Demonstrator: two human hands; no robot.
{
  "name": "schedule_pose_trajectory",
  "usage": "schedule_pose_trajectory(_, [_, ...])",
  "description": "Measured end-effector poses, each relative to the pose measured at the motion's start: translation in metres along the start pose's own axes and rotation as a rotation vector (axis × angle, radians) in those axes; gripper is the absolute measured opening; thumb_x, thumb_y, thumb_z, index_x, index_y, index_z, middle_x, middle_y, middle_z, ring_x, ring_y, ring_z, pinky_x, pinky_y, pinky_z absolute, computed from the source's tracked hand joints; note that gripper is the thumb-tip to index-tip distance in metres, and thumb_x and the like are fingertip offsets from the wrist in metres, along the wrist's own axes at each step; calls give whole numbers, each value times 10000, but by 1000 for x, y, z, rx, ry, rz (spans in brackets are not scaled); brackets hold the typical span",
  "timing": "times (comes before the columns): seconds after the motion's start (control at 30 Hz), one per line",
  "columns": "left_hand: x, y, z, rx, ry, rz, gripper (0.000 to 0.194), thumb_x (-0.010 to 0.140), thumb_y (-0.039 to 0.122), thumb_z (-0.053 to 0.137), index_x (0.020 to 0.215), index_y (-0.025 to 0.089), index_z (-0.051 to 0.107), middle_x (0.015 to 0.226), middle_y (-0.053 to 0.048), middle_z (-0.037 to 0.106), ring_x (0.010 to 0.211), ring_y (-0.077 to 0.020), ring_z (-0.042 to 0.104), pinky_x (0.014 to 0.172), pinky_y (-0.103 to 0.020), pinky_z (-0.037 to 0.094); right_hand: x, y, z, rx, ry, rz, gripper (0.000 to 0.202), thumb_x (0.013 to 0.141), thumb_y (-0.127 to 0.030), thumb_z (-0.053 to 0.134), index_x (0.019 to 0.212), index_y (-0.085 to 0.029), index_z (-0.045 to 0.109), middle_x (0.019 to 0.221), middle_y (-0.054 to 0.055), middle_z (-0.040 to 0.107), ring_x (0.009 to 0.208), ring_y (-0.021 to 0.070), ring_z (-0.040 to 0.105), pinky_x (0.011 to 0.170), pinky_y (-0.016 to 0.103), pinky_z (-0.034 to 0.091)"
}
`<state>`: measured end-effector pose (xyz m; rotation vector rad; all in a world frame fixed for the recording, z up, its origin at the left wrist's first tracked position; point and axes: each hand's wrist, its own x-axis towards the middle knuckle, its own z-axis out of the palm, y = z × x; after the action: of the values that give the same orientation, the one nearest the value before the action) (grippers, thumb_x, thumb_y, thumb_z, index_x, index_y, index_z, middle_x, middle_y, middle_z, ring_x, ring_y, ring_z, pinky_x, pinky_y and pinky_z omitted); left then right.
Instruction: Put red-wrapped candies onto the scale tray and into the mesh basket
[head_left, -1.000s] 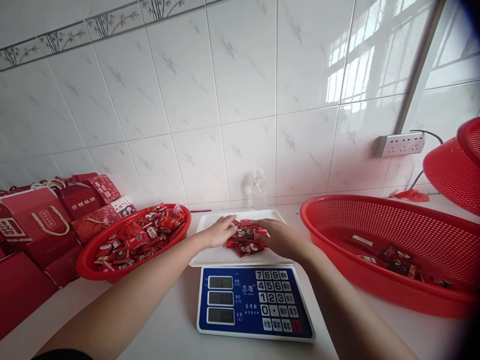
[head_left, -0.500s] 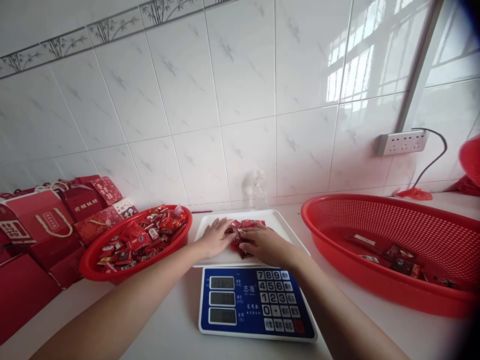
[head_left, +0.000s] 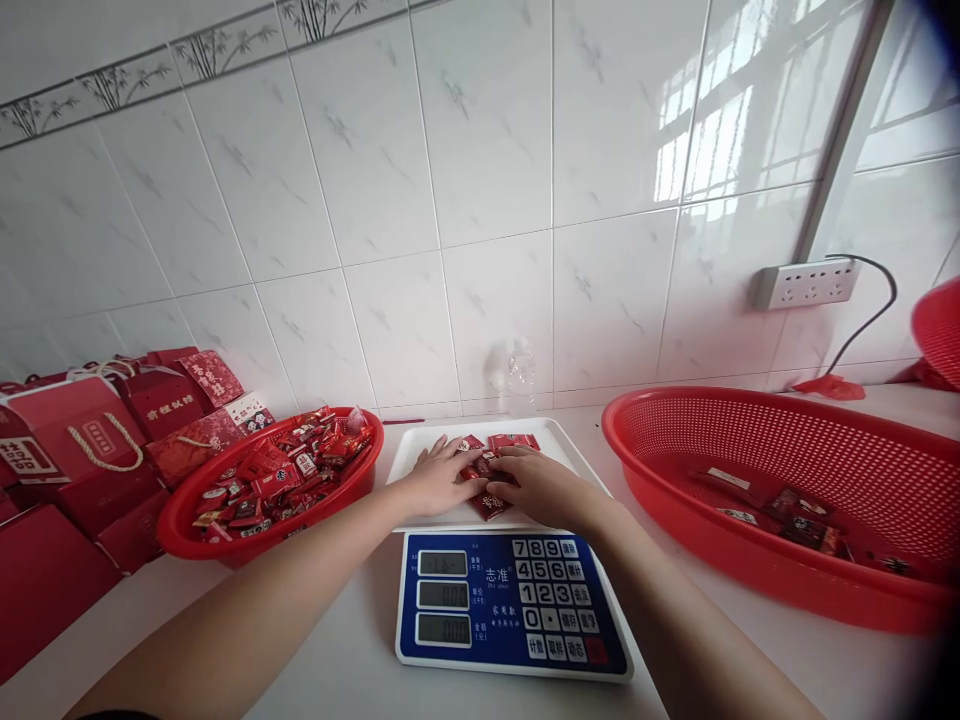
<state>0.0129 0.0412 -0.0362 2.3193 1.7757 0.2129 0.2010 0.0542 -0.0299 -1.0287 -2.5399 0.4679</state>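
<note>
In the head view, glossy red and dark packets (head_left: 491, 505), flat and crinkled, lie in a small heap near the middle of a smooth white tray (head_left: 579, 458) with rounded corners and a low raised lip. The left hand (head_left: 441, 475) rests palm down on the heap's left side, its fingers stretched out and loosely parted, thumb pointing across the packets. The right hand (head_left: 546, 488) lies over the right side, its fingers wide of a fist, slightly bent and laid across the wrappers; whether either hand pinches a packet underneath is hidden. The thumbs come near each other over the heap.

The tray belongs to a scale (head_left: 510, 605), whose blue panel has a white plastic edge, square pale keys and three grey rectangular displays. It stands on a smooth, pale worktop (head_left: 330, 655).

To the left, an oval red plastic basket (head_left: 171, 535) is heaped with shiny wrapped packets, just beside stacked red boxes (head_left: 49, 580), flat-sided, some with pale twisted cord handles. To the right, a larger basket (head_left: 720, 408) with finely perforated walls holds a few packets low down. A clear, ridged bottle (head_left: 521, 375) stands behind the tray near the wall (head_left: 495, 150) of glossy, grey-veined tiles.
</note>
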Motion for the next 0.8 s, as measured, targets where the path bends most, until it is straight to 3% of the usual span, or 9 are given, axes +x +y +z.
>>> schedule_pose_trajectory(0.13, [-4, 4, -7, -22, -29, -14, 623, 858, 526, 335, 1421, 266, 273, 1527, -33, 190, 1400, -272, 67, 1115, -478, 100, -2, 2, -6, 51, -10, -29, 315, 861, -364, 450, 1040, -214, 662, 1198, 82, 604, 1135, 238, 495, 937, 352, 369])
schedule_pose_trajectory(0.23, [1, 8, -11, -35, -5, -51, 652, 864, 555, 265, 1425, 224, 254, 1522, -52, 208, 1400, -253, 78, 1118, -433, 131, -3, 10, -9, 60, 40, 25, 362, 871, -358, 429, 1142, -205, 613, 1256, 89, 567, 1141, 236, 494, 928, 351, 383])
schedule_pose_trajectory(0.37, [17, 15, -6, -27, 6, -65, 800, 813, 691, 203, 1431, 185, 248, 1519, -117, 190, 1395, -305, 64, 1102, -501, 106, -2, 28, -9, -59, 115, 159, 428, 902, -290, 345, 1266, -150, 522, 1334, 124, 499, 1237, 235, 416, 1003, 368, 313])
schedule_pose_trajectory(0.53, [30, 17, 2, -3, -38, -11, 803, 771, 749, 215, 1408, 269, 312, 1510, -106, 224, 1390, -324, 84, 1078, -562, 85, 2, 39, -5, -137, 23, 106, 431, 922, -243, 259, 1193, -146, 579, 1280, 98, 558, 1220, 215, 438, 1036, 349, 263])
schedule_pose_trajectory(0.67, [28, 16, 2, 9, -39, 14, 781, 784, 726, 239, 1396, 251, 340, 1490, -123, 268, 1380, -326, 130, 1069, -572, 107, 1, 37, -5, -148, 14, 129, 411, 918, -253, 260, 1073, -161, 631, 1147, 107, 636, 1075, 234, 546, 920, 353, 376])
schedule_pose_trajectory(0.8, [26, 16, 3, 0, -8, 9, 748, 802, 702, 240, 1390, 251, 343, 1477, -124, 297, 1373, -331, 158, 1059, -582, 129, -3, 31, -9, -133, 45, 190, 399, 917, -298, 281, 1130, -186, 599, 1120, 105, 651, 997, 250, 590, 792, 354, 435])
